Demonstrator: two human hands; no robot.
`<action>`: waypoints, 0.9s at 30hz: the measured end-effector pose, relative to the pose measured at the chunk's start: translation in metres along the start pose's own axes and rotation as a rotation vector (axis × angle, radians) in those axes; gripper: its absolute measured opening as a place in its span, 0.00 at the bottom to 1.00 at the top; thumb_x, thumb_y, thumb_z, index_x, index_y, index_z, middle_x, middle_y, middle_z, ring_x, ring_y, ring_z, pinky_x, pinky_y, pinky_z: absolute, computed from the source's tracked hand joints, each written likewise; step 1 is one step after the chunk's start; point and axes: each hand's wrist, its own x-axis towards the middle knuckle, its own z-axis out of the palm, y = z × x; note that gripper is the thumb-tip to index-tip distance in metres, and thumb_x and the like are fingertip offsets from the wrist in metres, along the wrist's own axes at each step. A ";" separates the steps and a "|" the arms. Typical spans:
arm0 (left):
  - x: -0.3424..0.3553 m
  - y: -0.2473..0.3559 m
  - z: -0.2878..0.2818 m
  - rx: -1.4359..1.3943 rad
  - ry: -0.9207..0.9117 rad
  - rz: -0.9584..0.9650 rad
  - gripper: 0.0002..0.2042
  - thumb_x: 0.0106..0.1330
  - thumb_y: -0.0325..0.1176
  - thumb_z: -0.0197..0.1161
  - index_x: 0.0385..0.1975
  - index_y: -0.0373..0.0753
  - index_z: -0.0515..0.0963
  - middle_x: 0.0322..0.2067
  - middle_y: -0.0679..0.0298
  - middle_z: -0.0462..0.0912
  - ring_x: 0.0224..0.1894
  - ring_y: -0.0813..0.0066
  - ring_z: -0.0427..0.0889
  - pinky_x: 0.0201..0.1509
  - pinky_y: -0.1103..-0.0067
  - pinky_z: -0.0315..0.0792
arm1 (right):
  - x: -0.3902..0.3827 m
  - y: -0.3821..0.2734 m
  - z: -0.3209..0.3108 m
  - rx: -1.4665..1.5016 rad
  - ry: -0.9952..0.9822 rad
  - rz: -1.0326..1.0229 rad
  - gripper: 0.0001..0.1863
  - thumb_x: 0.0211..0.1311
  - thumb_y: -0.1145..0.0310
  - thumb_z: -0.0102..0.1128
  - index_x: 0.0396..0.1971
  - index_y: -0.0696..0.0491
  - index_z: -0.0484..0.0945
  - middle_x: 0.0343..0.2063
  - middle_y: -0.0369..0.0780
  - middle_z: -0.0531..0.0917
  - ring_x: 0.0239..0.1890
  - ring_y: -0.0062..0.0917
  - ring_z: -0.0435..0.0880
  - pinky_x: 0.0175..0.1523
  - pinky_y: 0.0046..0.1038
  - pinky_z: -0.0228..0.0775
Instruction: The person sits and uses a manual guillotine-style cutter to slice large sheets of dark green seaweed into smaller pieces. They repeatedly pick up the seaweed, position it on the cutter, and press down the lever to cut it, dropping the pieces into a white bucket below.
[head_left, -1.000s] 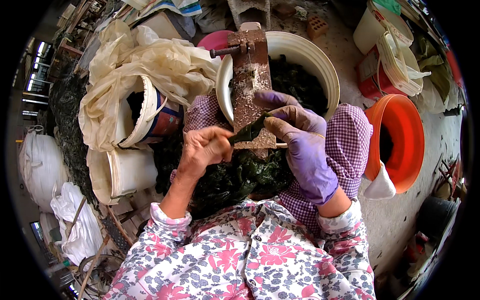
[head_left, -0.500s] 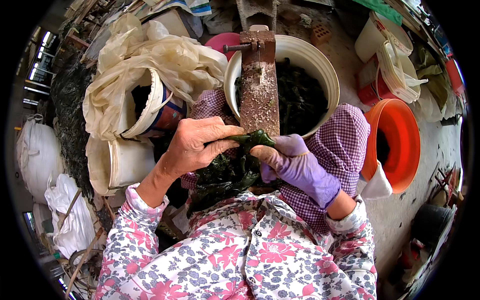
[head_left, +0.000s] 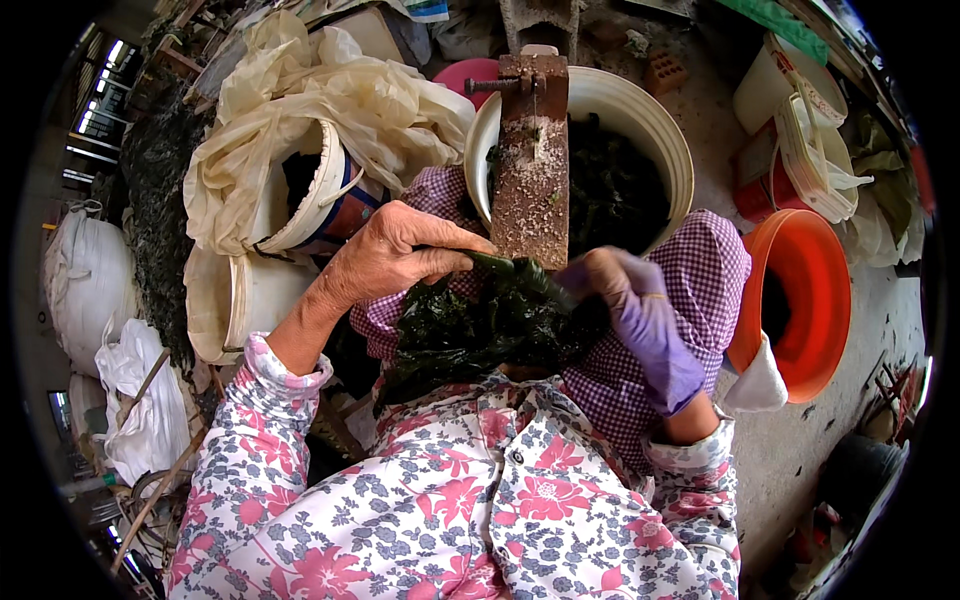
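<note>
My bare left hand (head_left: 415, 255) pinches the edge of a dark green, wet seaweed piece (head_left: 500, 268) just below the scarred wooden bar (head_left: 532, 190), which carries a bolt and white flecks. My right hand (head_left: 615, 295), in a purple glove with discoloured fingertips, is at the right end of the seaweed, its fingers smeared by motion, so their grip is unclear. More seaweed (head_left: 480, 335) lies heaped in my lap between checked purple coverings (head_left: 700, 260). Behind the bar stands a white tub (head_left: 680, 160) holding dark seaweed.
An orange bucket (head_left: 820, 300) lies at right, with white lidded pails (head_left: 775, 80) behind. At left are crumpled plastic sheeting (head_left: 240, 180), tipped containers (head_left: 250, 310) and white sacks (head_left: 85, 290). A pink basin (head_left: 460, 75) and brick (head_left: 665, 72) sit at the back.
My left hand has moved up from where it was lower, still at the seaweed. My right hand has shifted right and is now blurred. The seaweed piece has spread from a narrow roll.
</note>
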 end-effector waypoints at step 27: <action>0.113 -0.072 -0.010 0.734 0.577 0.490 0.05 0.56 0.27 0.58 0.28 0.32 0.72 0.23 0.53 0.76 0.23 0.56 0.78 0.23 0.71 0.72 | 0.152 -0.012 -0.040 -1.534 0.085 -0.768 0.08 0.48 0.67 0.53 0.24 0.53 0.66 0.19 0.40 0.69 0.23 0.32 0.72 0.26 0.33 0.64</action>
